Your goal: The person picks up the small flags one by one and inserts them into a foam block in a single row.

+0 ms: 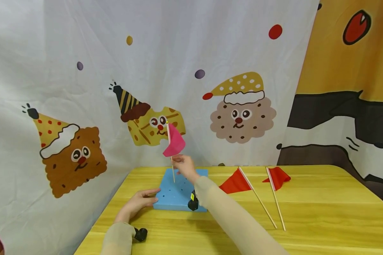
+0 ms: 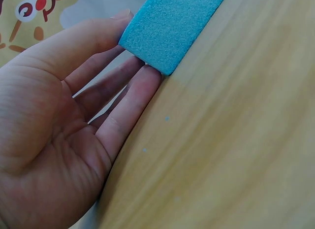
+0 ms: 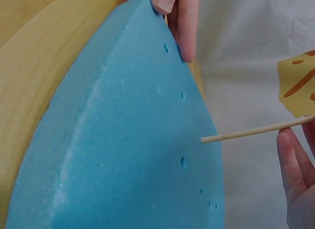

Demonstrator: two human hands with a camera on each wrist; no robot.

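We see the right hand [image 1: 185, 168] raised above the blue foam block [image 1: 178, 206], fingers pinching the wooden stick [image 3: 246, 134] of a pink pennant [image 1: 175, 142]. The left hand [image 1: 139, 202] lies against the block's left edge, fingers fairly straight. Only the right wrist view lets us see the stick's tip clear of the block's holes [image 3: 183, 163]; only the head view shows two red pennants [image 1: 237, 183] right of the block.

One flag [image 1: 175, 142] was super pink, the other flags [image 1: 237, 181] bright red, the block [image 1: 178, 200] light blue, table [image 1: 322, 205] yellowish wood-grain, sleeves [image 1: 236, 219] kinda beige, and the curtain [image 1: 166, 53] mostly white with goofy cartoon snacks.
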